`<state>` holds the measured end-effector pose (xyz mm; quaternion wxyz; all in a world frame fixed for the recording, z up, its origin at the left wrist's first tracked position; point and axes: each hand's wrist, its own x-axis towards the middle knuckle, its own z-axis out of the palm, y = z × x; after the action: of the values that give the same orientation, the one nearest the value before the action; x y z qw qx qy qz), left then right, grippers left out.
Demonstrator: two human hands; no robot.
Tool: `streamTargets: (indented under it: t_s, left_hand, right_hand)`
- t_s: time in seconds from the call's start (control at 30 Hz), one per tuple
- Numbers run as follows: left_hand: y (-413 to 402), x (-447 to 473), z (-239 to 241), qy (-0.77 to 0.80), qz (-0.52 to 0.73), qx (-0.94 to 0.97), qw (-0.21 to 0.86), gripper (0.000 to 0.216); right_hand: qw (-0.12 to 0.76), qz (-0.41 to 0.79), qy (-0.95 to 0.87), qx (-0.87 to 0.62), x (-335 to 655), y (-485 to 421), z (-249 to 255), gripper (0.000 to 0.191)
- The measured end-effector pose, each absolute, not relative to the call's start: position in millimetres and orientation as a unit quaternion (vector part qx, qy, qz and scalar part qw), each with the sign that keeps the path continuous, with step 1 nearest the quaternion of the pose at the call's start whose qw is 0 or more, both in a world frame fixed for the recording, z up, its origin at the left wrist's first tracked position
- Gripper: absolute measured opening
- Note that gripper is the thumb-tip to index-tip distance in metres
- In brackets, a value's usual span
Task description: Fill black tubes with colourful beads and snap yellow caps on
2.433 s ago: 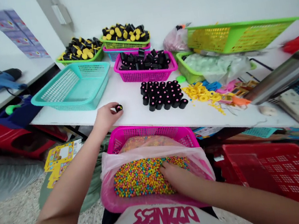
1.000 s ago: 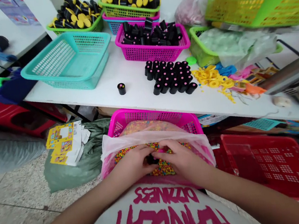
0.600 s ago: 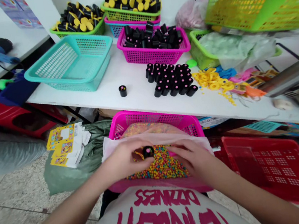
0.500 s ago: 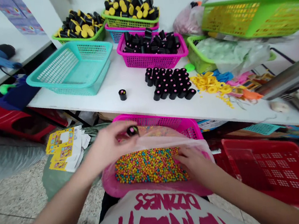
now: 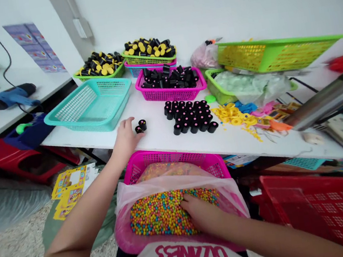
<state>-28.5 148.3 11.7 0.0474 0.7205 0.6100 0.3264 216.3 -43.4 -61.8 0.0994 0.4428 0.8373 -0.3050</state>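
Observation:
My left hand (image 5: 127,138) is over the white table, thumb and fingers apart beside two short black cylinders. The nearer black cylinder (image 5: 138,129) stands between its thumb and fingers, close to the thumb. Just behind it, touching or almost, is the other black cylinder (image 5: 142,124); both show a pink dot and coloured bits on top. My right hand (image 5: 202,214) rests in the small multicoloured beads (image 5: 159,216), its fingers bunched and the tips partly buried among them. These beads lie in a clear plastic bag (image 5: 123,195) in a pink basket (image 5: 128,173) at my lap.
Rows of black cylinders (image 5: 192,117) stand on the table (image 5: 159,134). Behind are a pink basket (image 5: 173,95) of black pieces, a turquoise basket (image 5: 93,125) and yellow-and-black pieces (image 5: 149,48). Yellow rings (image 5: 234,115) lie right. A red crate (image 5: 324,200) stands low right; a blue heat gun (image 5: 12,96), left.
My left hand has moved from above the bag to the table, and the black cylinder it held now stands beside the other one. My right hand has shifted left in the beads.

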Motion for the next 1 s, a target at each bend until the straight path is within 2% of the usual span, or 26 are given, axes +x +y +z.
streamTargets:
  t_s: [0.07, 0.13, 0.2, 0.3, 0.43, 0.53, 0.7, 0.77, 0.83, 0.93, 1.0]
  left_hand:
    - [150, -16, 17, 0.568, 0.336, 0.752, -0.015, 0.051]
    - [155, 5, 22, 0.531, 0.304, 0.791, 0.012, 0.039]
    - [167, 30, 24, 0.519, 0.250, 0.815, 0.066, 0.041]
    - [189, 63, 21, 0.536, 0.217, 0.812, 0.084, 0.049]
    - [210, 85, 19, 0.547, 0.200, 0.808, 0.088, 0.037]
    - [213, 87, 25, 0.552, 0.191, 0.807, 0.089, 0.031]
    - [177, 62, 56, 0.519, 0.238, 0.817, 0.086, 0.038]
    - [141, 45, 67, 0.474, 0.279, 0.825, 0.129, 0.034]
    - [93, 27, 71, 0.437, 0.290, 0.824, 0.214, 0.032]
    - [19, 9, 54, 0.420, 0.240, 0.797, 0.361, 0.032]
    - [-18, 4, 32, 0.439, 0.214, 0.773, 0.404, 0.026]
  right_hand:
    - [0.081, -0.329, 0.832, 0.440, 219, -42, -64, 0.041]
    - [0.065, -0.342, 0.829, 0.438, 221, -40, -64, 0.039]
    - [0.057, -0.344, 0.827, 0.442, 221, -39, -63, 0.037]
    - [0.054, -0.351, 0.825, 0.440, 220, -39, -60, 0.034]
    - [0.039, -0.377, 0.820, 0.429, 221, -39, -53, 0.026]
    - [0.032, -0.387, 0.812, 0.436, 223, -38, -48, 0.023]
    - [-0.014, -0.430, 0.793, 0.432, 230, -35, -39, 0.027]
    - [-0.050, -0.453, 0.777, 0.434, 236, -33, -36, 0.026]
    - [-0.078, -0.470, 0.761, 0.440, 242, -33, -32, 0.026]
    - [-0.111, -0.471, 0.754, 0.445, 249, -33, -22, 0.026]
    - [-0.137, -0.452, 0.765, 0.438, 249, -34, -13, 0.027]
